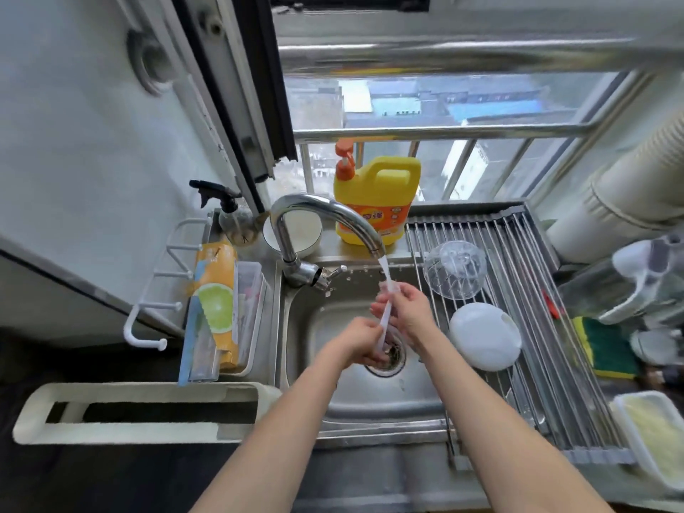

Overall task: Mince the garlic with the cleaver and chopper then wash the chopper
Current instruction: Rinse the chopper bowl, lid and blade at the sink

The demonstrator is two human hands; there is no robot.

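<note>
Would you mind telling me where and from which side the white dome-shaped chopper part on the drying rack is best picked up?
Probably from above, fingers spread over the crown. The white dome lies rounded side up on the drying rack, so no rim or handle is offered. The notch on its right edge may give a fingertip purchase. Its smooth surface may be wet, so a wide grasp down the sides seems safer than a pinch.

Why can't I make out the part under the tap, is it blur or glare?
Head view: mostly motion blur; the hands, left and right, and the thin white part between them smear under the tap. Daylight from the window is even, with little glare on the sink; wide-angle bending at the edges.
</note>
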